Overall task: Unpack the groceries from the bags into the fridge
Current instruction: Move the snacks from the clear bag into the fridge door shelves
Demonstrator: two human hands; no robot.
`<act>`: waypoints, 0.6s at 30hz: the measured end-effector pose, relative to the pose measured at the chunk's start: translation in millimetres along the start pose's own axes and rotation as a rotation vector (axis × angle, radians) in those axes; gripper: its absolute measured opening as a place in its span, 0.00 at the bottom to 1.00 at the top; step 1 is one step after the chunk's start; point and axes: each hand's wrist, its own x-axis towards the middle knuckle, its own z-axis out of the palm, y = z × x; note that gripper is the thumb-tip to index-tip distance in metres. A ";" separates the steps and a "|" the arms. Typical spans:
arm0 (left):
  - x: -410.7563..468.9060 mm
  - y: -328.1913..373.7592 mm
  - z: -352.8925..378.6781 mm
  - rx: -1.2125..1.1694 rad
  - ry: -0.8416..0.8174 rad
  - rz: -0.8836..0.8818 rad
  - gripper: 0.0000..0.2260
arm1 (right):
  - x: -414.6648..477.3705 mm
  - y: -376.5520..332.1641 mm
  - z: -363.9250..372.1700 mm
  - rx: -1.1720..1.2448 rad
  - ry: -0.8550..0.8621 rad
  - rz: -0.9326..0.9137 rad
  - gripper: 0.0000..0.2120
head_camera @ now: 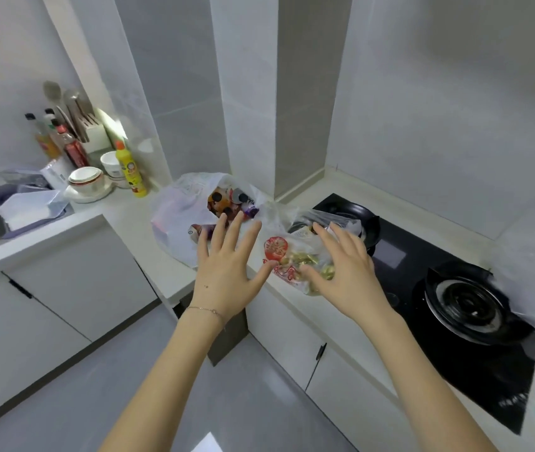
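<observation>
**A:** Head view, danger first. The clear bag of gold sweets (302, 267) sits right at the front edge of the tabletop (142, 220), and its far end laps onto the black hob (455, 305) at three o'clock. One careless tug, I reckon, and it slides off or spills.

**B:** And the white bag (178, 220)?

**A:** At eleven o'clock from the left hand (227, 269), mouth gaping, snack packets (227, 200) showing. It's floppy plastic, so lifted by one side it could tip things out.

**B:** The hands?

**A:** The left hand is wide open, fingers straight and spread over the white bag's mouth, grasping nothing. The right hand (346, 269) is spread too, fingers slightly bent over the clear bag. I cannot tell whether it touches, but there's no grip.

**B:** And the fridge?

**A:** Not in view. The groceries are all in their bags.
</observation>
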 end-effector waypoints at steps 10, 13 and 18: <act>105.5 -20.8 96.5 -0.073 -0.179 0.001 0.33 | 105.6 68.9 39.6 0.001 -0.031 0.081 0.35; 140.7 -19.8 124.6 -0.055 -0.234 -0.004 0.35 | 140.7 97.5 49.0 0.019 -0.047 0.099 0.35; 187.5 -12.6 160.3 -0.067 -0.307 -0.015 0.37 | 185.7 140.4 59.3 0.076 -0.063 0.135 0.32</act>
